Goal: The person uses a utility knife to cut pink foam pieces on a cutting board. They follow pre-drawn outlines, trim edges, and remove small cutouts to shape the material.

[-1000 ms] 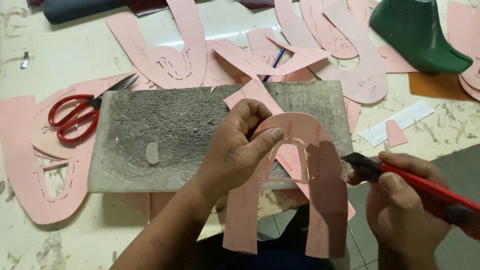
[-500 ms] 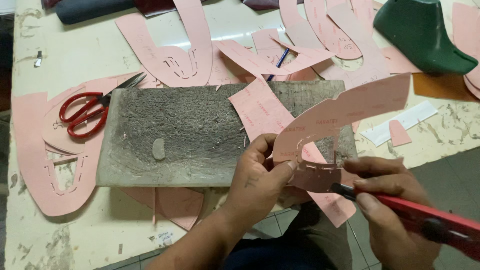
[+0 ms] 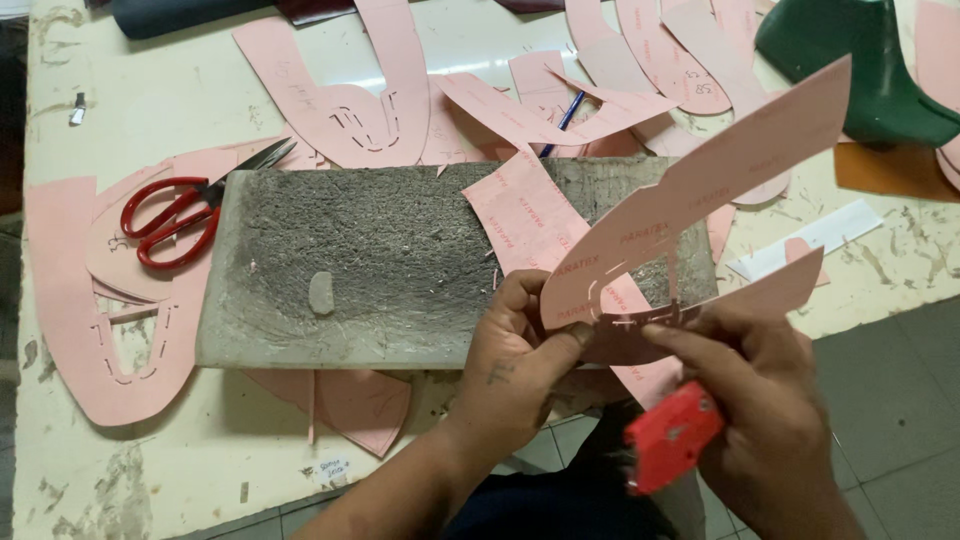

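Left hand (image 3: 520,350) pinches a curved pink pattern piece (image 3: 700,180) lifted at three o'clock off the grey cutting slab (image 3: 380,260), presenting its slotted edge to the right hand (image 3: 760,400), fingers closed round a red utility knife (image 3: 670,435).

Red-handled scissors (image 3: 172,218) lie at the left end of the worn grey cutting board (image 3: 380,260) on the pale worktable (image 3: 140,110), loose pink paper patterns (image 3: 350,110) spread toward its far edge, a blue pen (image 3: 565,115) among them, and a dark green shoe last (image 3: 860,65) sits at the far right corner.
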Tool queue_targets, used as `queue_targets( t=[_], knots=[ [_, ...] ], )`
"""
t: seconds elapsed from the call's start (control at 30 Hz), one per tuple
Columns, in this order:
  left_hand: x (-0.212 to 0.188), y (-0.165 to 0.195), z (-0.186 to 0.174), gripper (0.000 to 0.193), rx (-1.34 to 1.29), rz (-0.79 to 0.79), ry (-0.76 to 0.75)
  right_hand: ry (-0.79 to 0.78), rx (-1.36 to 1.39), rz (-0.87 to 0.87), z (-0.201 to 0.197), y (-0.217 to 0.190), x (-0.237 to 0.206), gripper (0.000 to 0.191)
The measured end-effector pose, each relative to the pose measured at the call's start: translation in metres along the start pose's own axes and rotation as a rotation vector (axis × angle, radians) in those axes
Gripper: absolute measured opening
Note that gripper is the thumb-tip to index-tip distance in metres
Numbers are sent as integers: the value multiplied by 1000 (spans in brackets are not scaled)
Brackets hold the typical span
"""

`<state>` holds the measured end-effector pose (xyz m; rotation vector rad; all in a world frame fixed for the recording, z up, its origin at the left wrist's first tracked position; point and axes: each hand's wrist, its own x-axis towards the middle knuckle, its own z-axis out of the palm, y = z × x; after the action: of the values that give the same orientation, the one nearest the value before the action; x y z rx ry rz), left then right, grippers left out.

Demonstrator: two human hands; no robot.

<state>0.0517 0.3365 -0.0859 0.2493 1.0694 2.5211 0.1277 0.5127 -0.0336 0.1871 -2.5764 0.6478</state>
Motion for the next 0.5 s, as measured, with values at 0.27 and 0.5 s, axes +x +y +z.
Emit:
queue_targets(
  t=[0.27,0.5],
  knots=[
    [6,0,-7,22,73,29,138,263,151,83,0,30,-23,50],
    [8,-3,-9,18,114,57,142,207,600,273,22,37,-42,38]
  ],
)
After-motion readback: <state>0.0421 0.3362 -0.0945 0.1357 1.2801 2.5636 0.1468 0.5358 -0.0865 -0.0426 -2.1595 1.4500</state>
